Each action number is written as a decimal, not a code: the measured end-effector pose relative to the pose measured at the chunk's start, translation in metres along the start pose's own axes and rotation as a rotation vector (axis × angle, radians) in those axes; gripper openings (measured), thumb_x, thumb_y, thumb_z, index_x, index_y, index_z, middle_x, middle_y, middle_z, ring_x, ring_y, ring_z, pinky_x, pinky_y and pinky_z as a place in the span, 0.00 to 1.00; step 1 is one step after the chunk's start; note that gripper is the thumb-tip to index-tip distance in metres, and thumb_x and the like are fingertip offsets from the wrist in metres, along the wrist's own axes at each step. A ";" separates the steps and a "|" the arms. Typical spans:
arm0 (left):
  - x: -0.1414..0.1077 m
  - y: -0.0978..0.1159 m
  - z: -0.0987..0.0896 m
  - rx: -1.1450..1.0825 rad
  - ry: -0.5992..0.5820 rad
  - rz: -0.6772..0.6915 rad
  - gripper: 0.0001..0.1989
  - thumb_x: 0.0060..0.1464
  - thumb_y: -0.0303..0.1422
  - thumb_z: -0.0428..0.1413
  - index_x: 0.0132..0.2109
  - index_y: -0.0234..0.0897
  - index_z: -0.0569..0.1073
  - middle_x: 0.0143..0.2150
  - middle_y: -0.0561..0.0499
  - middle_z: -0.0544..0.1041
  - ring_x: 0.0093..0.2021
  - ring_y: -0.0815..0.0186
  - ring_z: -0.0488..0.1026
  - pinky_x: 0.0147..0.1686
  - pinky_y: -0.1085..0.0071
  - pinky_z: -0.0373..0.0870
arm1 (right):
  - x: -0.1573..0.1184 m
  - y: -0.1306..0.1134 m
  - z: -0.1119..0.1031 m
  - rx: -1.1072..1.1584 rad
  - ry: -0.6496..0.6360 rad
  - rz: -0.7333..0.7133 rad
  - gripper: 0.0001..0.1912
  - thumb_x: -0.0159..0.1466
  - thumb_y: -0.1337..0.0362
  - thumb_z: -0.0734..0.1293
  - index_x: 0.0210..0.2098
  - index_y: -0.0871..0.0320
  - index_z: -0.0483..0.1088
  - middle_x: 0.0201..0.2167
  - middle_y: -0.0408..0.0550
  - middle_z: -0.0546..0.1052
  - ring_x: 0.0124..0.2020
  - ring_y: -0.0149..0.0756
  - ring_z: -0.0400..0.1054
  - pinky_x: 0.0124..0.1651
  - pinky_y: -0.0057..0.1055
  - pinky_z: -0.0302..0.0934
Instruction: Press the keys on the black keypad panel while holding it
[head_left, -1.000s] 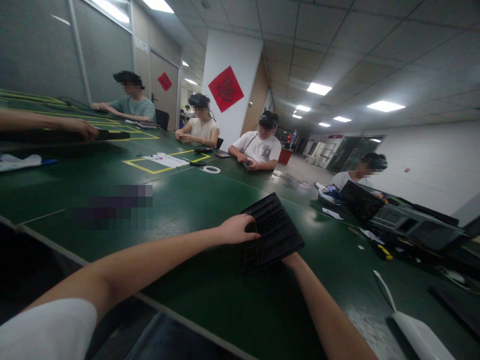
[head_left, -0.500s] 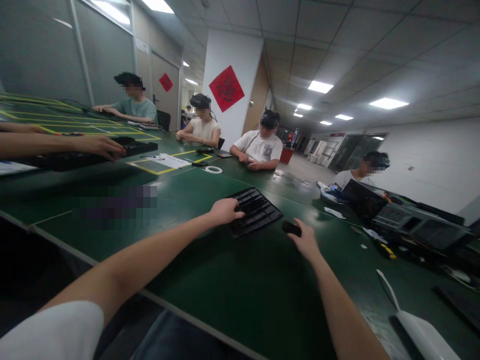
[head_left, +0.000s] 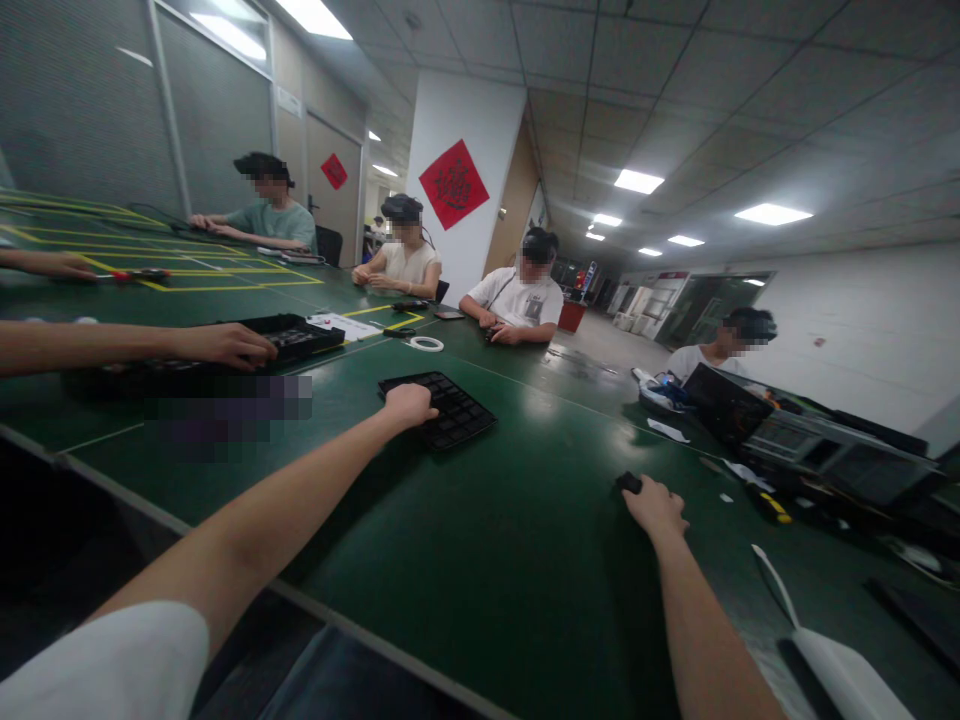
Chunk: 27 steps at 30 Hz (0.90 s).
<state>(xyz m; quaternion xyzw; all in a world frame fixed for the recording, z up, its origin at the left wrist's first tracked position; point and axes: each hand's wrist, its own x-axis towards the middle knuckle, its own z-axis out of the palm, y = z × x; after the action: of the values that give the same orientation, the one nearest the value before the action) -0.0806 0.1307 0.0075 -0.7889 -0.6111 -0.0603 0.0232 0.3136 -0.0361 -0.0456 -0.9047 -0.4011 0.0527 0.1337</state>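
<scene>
L hand [head_left: 410, 406] closed on near-left edge of blk gridded tray [head_left: 459, 420], thumb side over top. Tray's approx flat, at or just above green table [head_left: 480, 520]; can't tell if whole underside touches. Far-R corner sticks out past the hand, pointing toward mid table. R hand [head_left: 658, 505] well apart, to the R & nearer, narrow pinch on small blk part [head_left: 630, 482]; part pokes out L of fingertips, can't ID it or confirm table contact.

Room: wide run of green tabletop between tray's R edge and R hand, and from tray down to near table edge, which slants under L forearm. Table seam passes just beyond tray's far side.

Tight side is L: other person's hand [head_left: 244, 347] on long blk case [head_left: 319, 338], its R end near tray's far-L corner w/ a gap. Pixelated patch below that case, contents unreadable. White ring [head_left: 427, 344] lies beyond tray, near but apart.

R side: white slip [head_left: 667, 430], small scrap [head_left: 726, 498], yellow-handled tool [head_left: 772, 508] past R hand, then grey/blk equipment [head_left: 832, 455] along far R. White item w/ cord [head_left: 847, 665] sits R of R forearm, lower R corner, cut by frame.
</scene>
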 end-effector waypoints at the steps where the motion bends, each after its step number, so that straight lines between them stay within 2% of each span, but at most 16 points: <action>1: -0.001 0.002 0.001 -0.003 0.010 0.008 0.20 0.51 0.44 0.52 0.41 0.30 0.75 0.46 0.35 0.74 0.48 0.51 0.70 0.42 0.66 0.67 | 0.003 0.000 0.004 0.006 0.009 -0.070 0.28 0.58 0.56 0.57 0.57 0.59 0.58 0.55 0.62 0.63 0.56 0.64 0.53 0.48 0.59 0.55; 4: -0.007 0.013 0.006 -0.037 0.038 0.047 0.20 0.51 0.44 0.51 0.39 0.30 0.75 0.44 0.35 0.74 0.46 0.52 0.71 0.42 0.65 0.67 | 0.005 -0.010 0.018 0.023 0.117 -0.330 0.26 0.57 0.59 0.59 0.52 0.63 0.64 0.49 0.61 0.70 0.52 0.57 0.61 0.50 0.51 0.56; 7: -0.016 0.033 0.012 -0.104 0.057 0.104 0.20 0.51 0.45 0.51 0.39 0.31 0.74 0.43 0.37 0.75 0.45 0.54 0.71 0.41 0.67 0.67 | -0.008 -0.038 0.032 0.170 0.179 -0.517 0.22 0.54 0.61 0.62 0.48 0.59 0.68 0.45 0.54 0.73 0.51 0.55 0.62 0.53 0.50 0.55; 10: -0.028 0.055 0.017 -0.187 0.083 0.204 0.20 0.53 0.46 0.49 0.40 0.31 0.72 0.43 0.38 0.74 0.44 0.54 0.71 0.40 0.66 0.67 | -0.031 -0.072 0.039 0.418 0.103 -0.641 0.20 0.50 0.65 0.66 0.43 0.57 0.71 0.44 0.52 0.74 0.51 0.52 0.62 0.55 0.50 0.54; 12: -0.037 0.068 0.021 -0.249 0.090 0.296 0.21 0.54 0.46 0.48 0.42 0.31 0.71 0.44 0.39 0.74 0.44 0.54 0.71 0.41 0.65 0.67 | -0.047 -0.090 0.039 0.627 -0.041 -0.713 0.18 0.49 0.66 0.66 0.41 0.58 0.71 0.42 0.52 0.75 0.48 0.47 0.65 0.55 0.48 0.56; 15: -0.049 0.082 0.025 -0.339 0.078 0.412 0.22 0.54 0.46 0.48 0.46 0.32 0.69 0.46 0.41 0.73 0.46 0.55 0.70 0.43 0.64 0.66 | -0.068 -0.105 0.034 0.854 -0.213 -0.735 0.24 0.51 0.62 0.67 0.47 0.58 0.67 0.49 0.52 0.72 0.52 0.44 0.64 0.58 0.47 0.54; 18: -0.057 0.088 0.029 -0.431 0.073 0.479 0.22 0.55 0.45 0.48 0.48 0.32 0.68 0.47 0.41 0.72 0.47 0.56 0.70 0.45 0.64 0.65 | -0.082 -0.112 0.025 0.925 -0.286 -0.710 0.25 0.53 0.58 0.65 0.51 0.54 0.65 0.54 0.49 0.68 0.56 0.43 0.60 0.62 0.47 0.49; 22: -0.061 0.091 0.033 -0.566 0.084 0.482 0.22 0.55 0.44 0.49 0.49 0.31 0.66 0.48 0.40 0.71 0.48 0.58 0.69 0.46 0.65 0.65 | -0.088 -0.114 0.020 0.976 -0.288 -0.723 0.25 0.54 0.56 0.65 0.50 0.54 0.66 0.56 0.49 0.66 0.56 0.46 0.60 0.61 0.49 0.51; 27: -0.060 0.090 0.035 -0.668 0.087 0.482 0.21 0.54 0.44 0.51 0.48 0.31 0.65 0.46 0.41 0.72 0.45 0.59 0.69 0.44 0.65 0.66 | -0.081 -0.112 0.030 0.945 -0.282 -0.755 0.27 0.50 0.55 0.68 0.48 0.58 0.67 0.53 0.54 0.69 0.53 0.49 0.63 0.57 0.51 0.55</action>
<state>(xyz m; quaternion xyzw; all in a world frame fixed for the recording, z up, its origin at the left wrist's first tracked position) -0.0062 0.0541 -0.0312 -0.8702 -0.3544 -0.2815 -0.1948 0.1736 -0.0179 -0.0430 -0.5279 -0.6405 0.2927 0.4747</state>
